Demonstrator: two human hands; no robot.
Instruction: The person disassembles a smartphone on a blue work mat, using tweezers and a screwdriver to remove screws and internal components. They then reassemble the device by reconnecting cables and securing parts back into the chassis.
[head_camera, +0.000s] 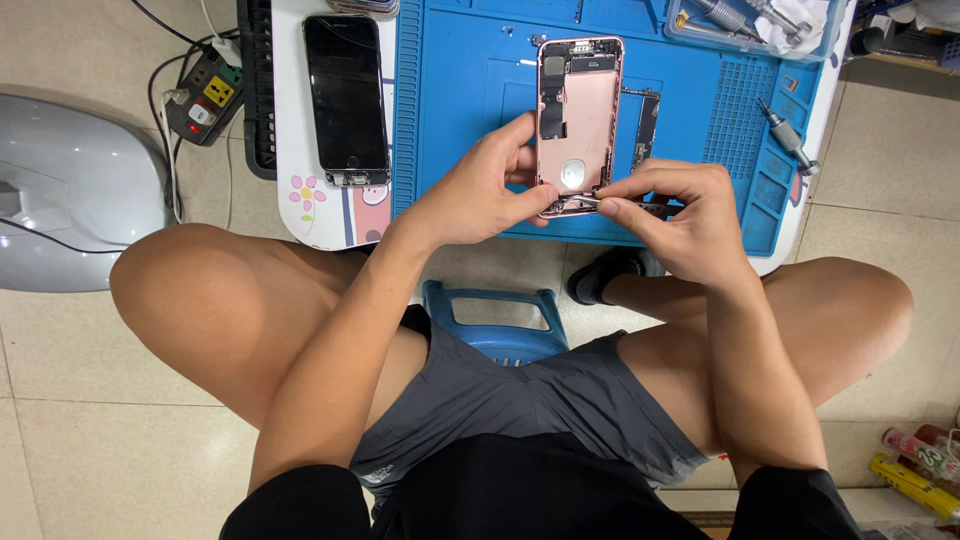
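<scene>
One opened phone shell (580, 115), pink, back down on the blue repair mat (450, 90), and my left hand (480, 190) grips its lower left edge, thumb and fingers pinched on the frame. My right hand (680, 205) is closed around thin metal tweezers (600, 203), tips at the shell's bottom end. One circuit board (645, 130) lies just beside the shell on the mat. One black screen panel (346, 95) rests face up on the white table (290, 120), left of the mat. One screwdriver (788, 137) sits at the mat's right side. One power strip (205, 100) on the floor, yellow and red patches on it. A pink flower sticker (307, 193) marks the table corner.
</scene>
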